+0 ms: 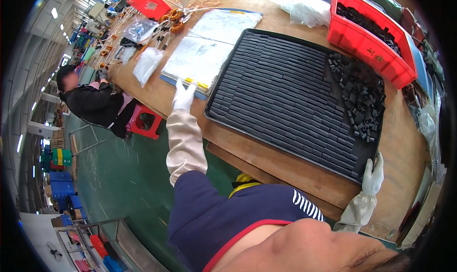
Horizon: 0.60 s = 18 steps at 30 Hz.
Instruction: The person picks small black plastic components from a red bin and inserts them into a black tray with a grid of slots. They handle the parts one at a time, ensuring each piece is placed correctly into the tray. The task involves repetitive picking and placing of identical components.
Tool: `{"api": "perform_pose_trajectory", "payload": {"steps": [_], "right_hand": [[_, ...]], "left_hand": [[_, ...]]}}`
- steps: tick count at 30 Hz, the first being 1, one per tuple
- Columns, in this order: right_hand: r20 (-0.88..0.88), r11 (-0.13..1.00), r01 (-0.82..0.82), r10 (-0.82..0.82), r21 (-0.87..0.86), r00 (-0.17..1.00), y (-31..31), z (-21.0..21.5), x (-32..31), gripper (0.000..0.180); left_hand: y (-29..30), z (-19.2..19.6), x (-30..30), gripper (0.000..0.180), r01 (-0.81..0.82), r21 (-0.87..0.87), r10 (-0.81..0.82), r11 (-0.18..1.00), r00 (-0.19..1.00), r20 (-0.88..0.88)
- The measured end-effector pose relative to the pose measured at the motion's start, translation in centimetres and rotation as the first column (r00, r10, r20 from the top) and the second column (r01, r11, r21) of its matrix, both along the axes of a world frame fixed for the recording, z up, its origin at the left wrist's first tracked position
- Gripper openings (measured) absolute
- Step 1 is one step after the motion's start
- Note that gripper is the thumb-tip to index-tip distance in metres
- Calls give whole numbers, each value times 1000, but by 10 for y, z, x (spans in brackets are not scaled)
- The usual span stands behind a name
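Observation:
My left hand (183, 97), in a white glove, reaches to the near edge of a paper-filled folder (199, 58) with blue edges and yellow tabs. Its fingers are apart and touch that edge. A large black tray (285, 138) lies to the folder's right. Tight rows of short black tubes (281, 84) fill most of it, and a loose heap of similar black pieces (358, 93) covers its right side. At the tray's near right corner is my right hand (372, 176), also gloved in white. Its fingers are stretched out against the rim, with the thumb apart.
A red bin (371, 55) of black pieces stands behind the tray, beside a clear plastic bag (304, 9). Copper-coloured coils (176, 20), wires and another red bin (148, 4) lie at the far left. A co-worker (93, 100) sits along the wooden table (281, 155).

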State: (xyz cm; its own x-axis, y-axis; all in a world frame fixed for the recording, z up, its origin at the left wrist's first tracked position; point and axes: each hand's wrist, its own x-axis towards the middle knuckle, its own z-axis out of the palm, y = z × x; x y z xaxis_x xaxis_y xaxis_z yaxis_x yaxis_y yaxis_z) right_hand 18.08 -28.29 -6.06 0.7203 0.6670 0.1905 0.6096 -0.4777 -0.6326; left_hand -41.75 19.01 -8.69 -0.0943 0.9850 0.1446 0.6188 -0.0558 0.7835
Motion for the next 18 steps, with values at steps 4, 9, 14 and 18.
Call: {"api": "perform_pose_trajectory", "payload": {"steps": [4, 9, 14, 18], "right_hand": [[38, 1000, 11, -10, -19, 999, -6, 1, 2, 44], [29, 1000, 18, -18, -6, 999, -7, 0, 1, 45], [29, 1000, 6, -6, -22, 1000, -3, 0, 2, 44], [33, 999, 24, -23, -26, 999, -1, 5, -2, 43]], "left_hand": [[-8, 35, 2, 63, 160, -305, 233, 939, 356, 905], [4, 33, 3, 52, 28, -355, 352, 934, 78, 933], [21, 24, 31, 32, 234, -365, 251, 901, 405, 879], [68, 57, 35, 27, 375, -285, 128, 882, 393, 911]]}}
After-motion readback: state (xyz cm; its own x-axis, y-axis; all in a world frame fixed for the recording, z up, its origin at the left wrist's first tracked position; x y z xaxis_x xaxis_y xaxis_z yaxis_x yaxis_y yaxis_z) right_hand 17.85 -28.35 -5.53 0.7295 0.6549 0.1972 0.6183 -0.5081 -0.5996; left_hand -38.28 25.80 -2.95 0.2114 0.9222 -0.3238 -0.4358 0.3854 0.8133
